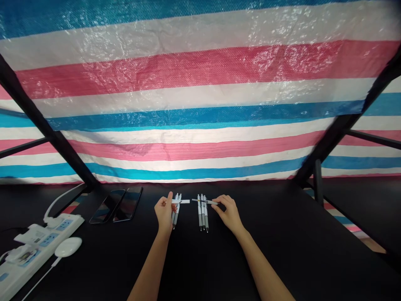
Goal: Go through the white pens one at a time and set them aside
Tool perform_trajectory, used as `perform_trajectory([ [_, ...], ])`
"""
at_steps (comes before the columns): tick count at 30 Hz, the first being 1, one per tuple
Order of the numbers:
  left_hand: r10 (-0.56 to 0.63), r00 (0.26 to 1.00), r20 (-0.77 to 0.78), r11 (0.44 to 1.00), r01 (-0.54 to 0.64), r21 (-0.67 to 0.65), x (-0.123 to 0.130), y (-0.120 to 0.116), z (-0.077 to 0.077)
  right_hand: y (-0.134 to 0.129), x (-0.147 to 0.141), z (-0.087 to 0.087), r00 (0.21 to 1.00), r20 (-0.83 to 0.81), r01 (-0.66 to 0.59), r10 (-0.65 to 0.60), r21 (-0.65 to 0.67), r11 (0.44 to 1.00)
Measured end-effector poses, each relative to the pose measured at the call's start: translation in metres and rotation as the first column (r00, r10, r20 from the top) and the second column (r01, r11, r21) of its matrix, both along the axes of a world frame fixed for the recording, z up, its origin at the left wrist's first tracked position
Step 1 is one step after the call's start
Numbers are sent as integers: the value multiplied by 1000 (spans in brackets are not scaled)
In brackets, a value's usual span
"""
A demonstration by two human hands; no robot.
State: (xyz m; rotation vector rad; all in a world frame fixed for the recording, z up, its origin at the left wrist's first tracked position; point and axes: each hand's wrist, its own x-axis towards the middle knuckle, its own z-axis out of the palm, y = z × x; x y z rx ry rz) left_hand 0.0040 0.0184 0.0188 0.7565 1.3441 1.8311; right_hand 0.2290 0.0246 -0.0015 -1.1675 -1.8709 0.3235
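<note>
My left hand [164,212] is closed on a white pen barrel [184,201], which points right. In my right hand [228,211], thumb and fingers pinch a grey pen part [210,202] with a thin refill [198,200] sticking out to the left. A small gap separates the two held parts. Beneath the right-hand part lie several white and grey pens [203,217] side by side, tips toward me. More pens of the same kind [176,219] lie beside my left hand, partly hidden by it.
Two dark phones [108,206] [128,205] lie at the left of the black table [200,267]. A white power strip [44,246] and round white charger [68,247] are further left. Black frame bars [75,156] [332,138] stand before a striped sheet [200,104].
</note>
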Motion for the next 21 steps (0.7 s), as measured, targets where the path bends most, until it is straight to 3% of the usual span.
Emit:
perform_trajectory([
  [21, -6, 998, -60, 1000, 7, 17, 0, 1, -5, 1, -1, -4, 999, 3, -44, 44, 37, 998],
])
